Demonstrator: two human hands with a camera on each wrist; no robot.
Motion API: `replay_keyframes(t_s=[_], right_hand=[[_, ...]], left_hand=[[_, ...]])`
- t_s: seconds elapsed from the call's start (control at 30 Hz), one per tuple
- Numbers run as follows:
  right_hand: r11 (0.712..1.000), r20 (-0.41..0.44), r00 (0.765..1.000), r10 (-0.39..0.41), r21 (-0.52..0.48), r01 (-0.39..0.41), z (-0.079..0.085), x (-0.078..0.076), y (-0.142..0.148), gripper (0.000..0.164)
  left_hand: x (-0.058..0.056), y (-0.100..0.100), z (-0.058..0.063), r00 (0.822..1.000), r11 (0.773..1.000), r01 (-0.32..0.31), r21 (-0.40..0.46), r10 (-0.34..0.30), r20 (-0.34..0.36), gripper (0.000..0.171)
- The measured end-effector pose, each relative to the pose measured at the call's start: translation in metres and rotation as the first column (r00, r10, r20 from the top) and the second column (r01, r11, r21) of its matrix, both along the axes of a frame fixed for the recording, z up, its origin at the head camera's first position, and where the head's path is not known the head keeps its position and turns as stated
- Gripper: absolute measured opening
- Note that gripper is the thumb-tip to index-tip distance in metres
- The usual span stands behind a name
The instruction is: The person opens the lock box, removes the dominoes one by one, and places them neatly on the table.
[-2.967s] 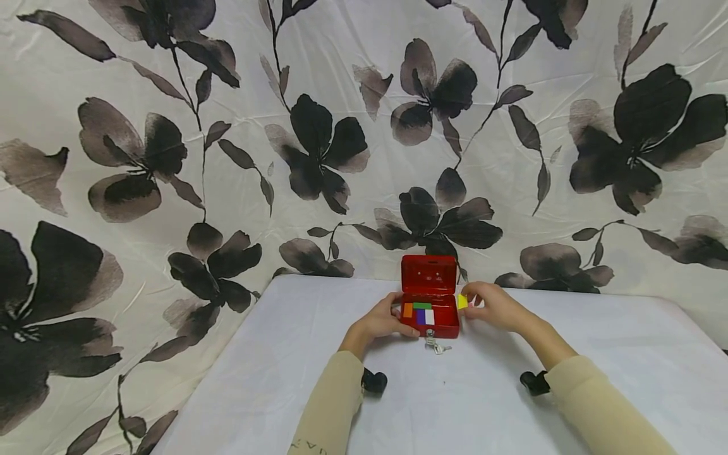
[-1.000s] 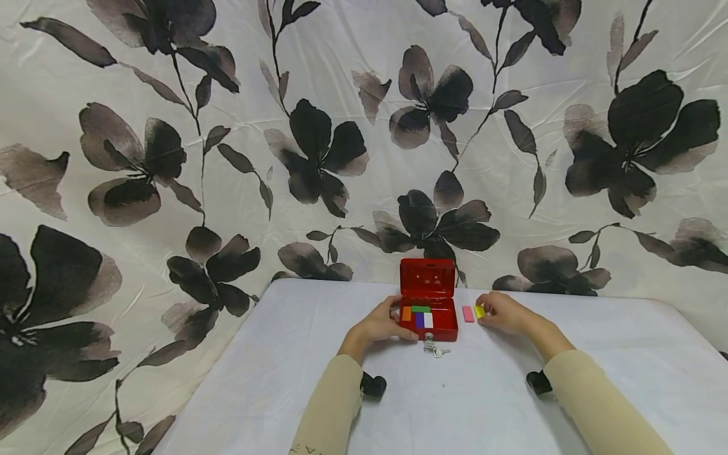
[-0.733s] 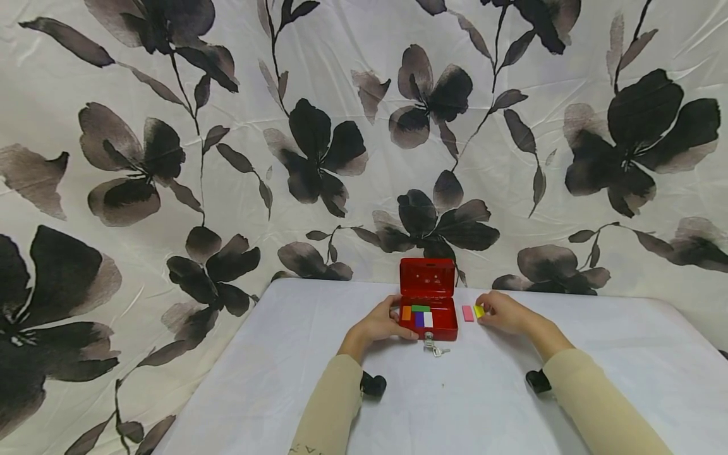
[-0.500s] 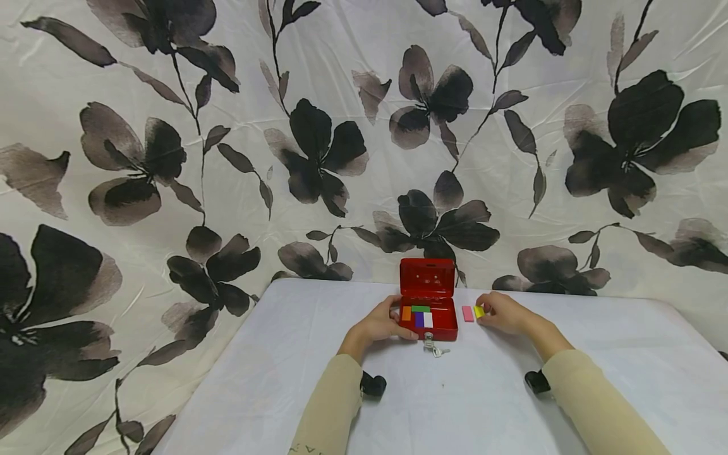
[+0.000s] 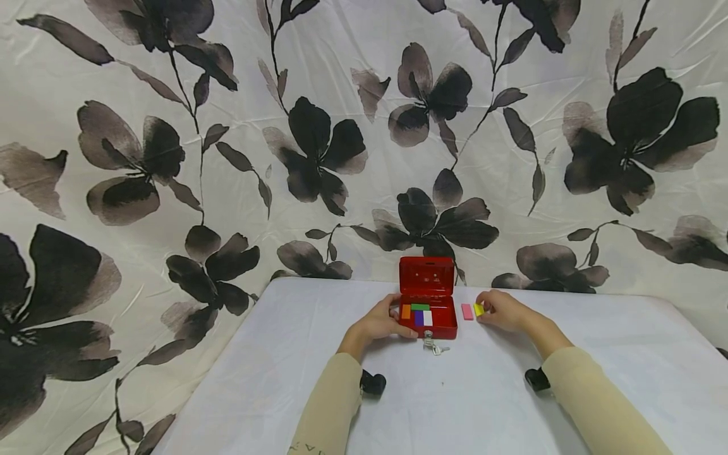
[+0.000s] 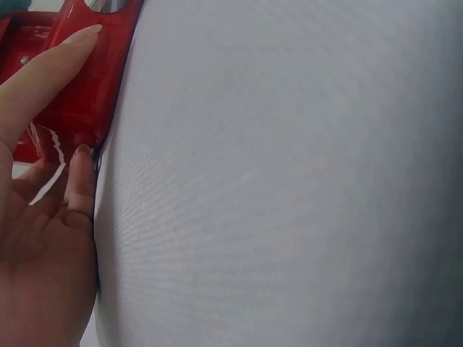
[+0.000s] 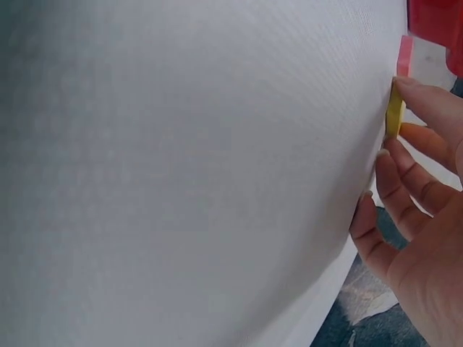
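Head view: right of centre, the right hand (image 5: 503,311) pinches the yellow block (image 5: 478,309), partly hidden in its grasp, near the pink block (image 5: 467,312). Below centre, the left hand (image 5: 382,320) grips the red box (image 5: 446,332), which the left-wrist view cuts off at upper left.

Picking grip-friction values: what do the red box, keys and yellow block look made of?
Red box: probably painted metal, glossy; smooth, even red with bright highlights, though hard plastic isn't ruled out.
Keys: likely bare metal; silvery shine.
Yellow block: matte-looking, evenly coloured, crisp edges; could be plastic, painted wood or rubber, can't tell which.
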State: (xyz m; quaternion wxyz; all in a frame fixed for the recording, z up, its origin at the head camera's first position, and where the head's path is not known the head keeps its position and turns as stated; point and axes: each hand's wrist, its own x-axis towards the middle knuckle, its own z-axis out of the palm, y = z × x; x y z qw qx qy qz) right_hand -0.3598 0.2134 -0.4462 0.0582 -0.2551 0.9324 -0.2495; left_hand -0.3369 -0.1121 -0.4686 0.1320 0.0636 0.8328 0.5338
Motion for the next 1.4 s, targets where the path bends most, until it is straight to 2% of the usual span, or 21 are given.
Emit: replay_keyframes(t_s=[0.23, 0.47, 0.67, 0.8, 1.2, 1.4], right_hand=[[1.000, 0.014, 1.000, -0.011, -0.009, 0.011, 0.003, 0.005, 0.005, 0.050], [0.999, -0.025, 0.999, 0.022, -0.023, -0.022, 0.011, 0.011, 0.010, 0.053], [0.998, -0.076, 0.995, 0.057, -0.032, -0.059, 0.027, 0.020, -0.003, 0.048], [0.996, -0.079, 0.995, 0.065, -0.061, -0.070, 0.033, 0.026, -0.013, 0.047], [0.981, -0.084, 0.989, 0.121, -0.144, -0.132, 0.037, 0.030, -0.041, 0.044], [0.979, -0.068, 0.988, 0.137, -0.145, -0.146, 0.036, 0.026, -0.055, 0.042]], left_hand=[[0.000, 0.000, 0.001, 1.000, 1.000, -0.005, 0.001, 0.005, 0.000, 0.093], [0.002, 0.001, 0.003, 1.000, 1.000, -0.013, -0.013, 0.013, 0.004, 0.095], [0.002, 0.000, 0.003, 1.000, 0.999, -0.020, -0.026, 0.021, 0.006, 0.096], [0.001, 0.001, 0.001, 1.000, 1.000, -0.017, -0.019, 0.017, 0.004, 0.095], [0.000, 0.000, 0.000, 1.000, 1.000, 0.002, -0.002, -0.002, -0.005, 0.095], [0.002, 0.000, 0.002, 1.000, 1.000, 0.004, -0.010, -0.004, 0.000, 0.096]])
